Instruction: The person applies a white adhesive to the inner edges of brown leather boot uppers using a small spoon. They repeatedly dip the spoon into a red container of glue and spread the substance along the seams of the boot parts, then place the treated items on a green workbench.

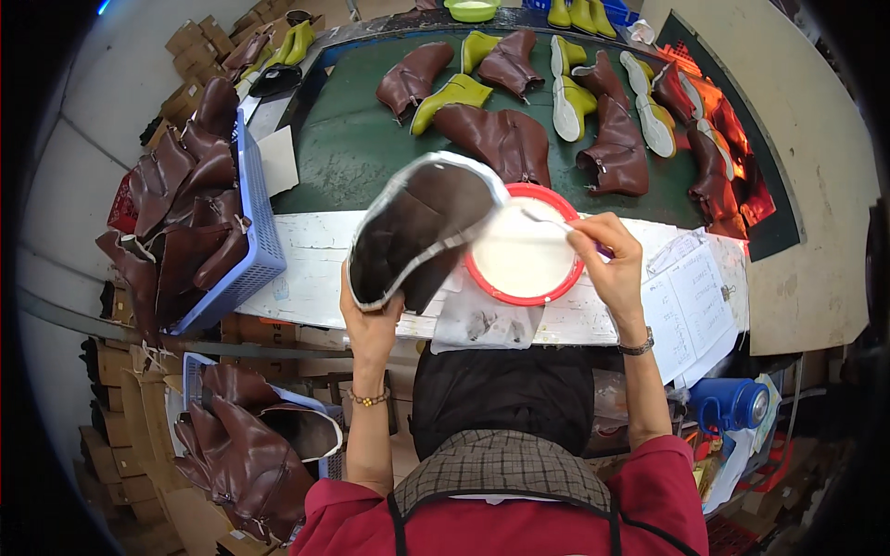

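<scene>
Our left hand (369,310) pinches the floppy dark brown leather boot upper (419,232) by its bottom edge, while our right hand (607,252) grips a thin brush (547,221).

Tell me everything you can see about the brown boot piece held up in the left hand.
The boot upper is dark brown, leather-like, with a pale whitish band along its edge. It is held up, open side toward the camera, showing a dark lining. The left hand grips its lower edge from beneath. It hangs over the white bench edge, overlapping the red-rimmed bowl of white liquid, where the right hand holds a thin brush.
</scene>
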`<state>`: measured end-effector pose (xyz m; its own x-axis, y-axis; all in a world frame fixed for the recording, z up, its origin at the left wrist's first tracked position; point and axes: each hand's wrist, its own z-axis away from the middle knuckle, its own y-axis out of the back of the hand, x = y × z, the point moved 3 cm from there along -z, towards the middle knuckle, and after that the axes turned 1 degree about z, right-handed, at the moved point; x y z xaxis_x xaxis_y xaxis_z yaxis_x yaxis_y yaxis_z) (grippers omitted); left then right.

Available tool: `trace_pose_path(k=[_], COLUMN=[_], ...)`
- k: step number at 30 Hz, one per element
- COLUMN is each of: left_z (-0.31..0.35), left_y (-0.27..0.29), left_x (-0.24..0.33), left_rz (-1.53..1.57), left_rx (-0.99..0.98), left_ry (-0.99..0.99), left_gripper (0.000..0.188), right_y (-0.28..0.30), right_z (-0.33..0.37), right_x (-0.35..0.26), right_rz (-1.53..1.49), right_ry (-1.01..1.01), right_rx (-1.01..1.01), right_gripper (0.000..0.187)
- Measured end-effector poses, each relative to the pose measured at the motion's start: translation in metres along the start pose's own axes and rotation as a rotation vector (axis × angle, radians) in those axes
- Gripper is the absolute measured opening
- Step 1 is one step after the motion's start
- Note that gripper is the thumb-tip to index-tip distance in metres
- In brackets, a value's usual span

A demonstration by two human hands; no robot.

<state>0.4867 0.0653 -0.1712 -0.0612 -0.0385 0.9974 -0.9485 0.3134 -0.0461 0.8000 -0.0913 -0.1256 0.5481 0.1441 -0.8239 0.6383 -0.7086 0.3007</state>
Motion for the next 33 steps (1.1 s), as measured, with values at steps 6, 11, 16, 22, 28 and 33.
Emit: trace_pose_path(k=[6, 11, 16, 22, 28, 33], left_z=[-0.084, -0.193, -0.256, -0.252, -0.172, -0.159], left_y=[0.024, 0.013, 0.009, 0.014, 0.068, 0.196], left_x=[-0.019, -0.03, -0.08, -0.069, 0.147, 0.24], left_rz=[-0.074, -0.631, -1.074, -1.084, -1.025, -1.501], left_rx=[0.242, 0.39, 0.279, 0.046, 0.786, 1.33], left_ry=[-0.29, -0.486, -0.48, -0.159, -1.0, -0.165], left_gripper=[0.049, 0.043, 0.051, 0.069, 0.033, 0.092], right_y=[0.03, 0.027, 0.015, 0.012, 0.013, 0.022], right_z=[0.035, 0.068, 0.067, 0.067, 0.069, 0.073], right_x=[0.094, 0.124, 0.133, 0.129, 0.125, 0.126], right_rz=[0.184, 0.198, 0.185, 0.18, 0.178, 0.279], right_ry=[-0.125, -0.251, -0.232, -0.214, -0.243, -0.224], right_rx=[0.197, 0.343, 0.315, 0.281, 0.282, 0.26], right_gripper=[0.017, 0.025, 0.029, 0.031, 0.03, 0.025])
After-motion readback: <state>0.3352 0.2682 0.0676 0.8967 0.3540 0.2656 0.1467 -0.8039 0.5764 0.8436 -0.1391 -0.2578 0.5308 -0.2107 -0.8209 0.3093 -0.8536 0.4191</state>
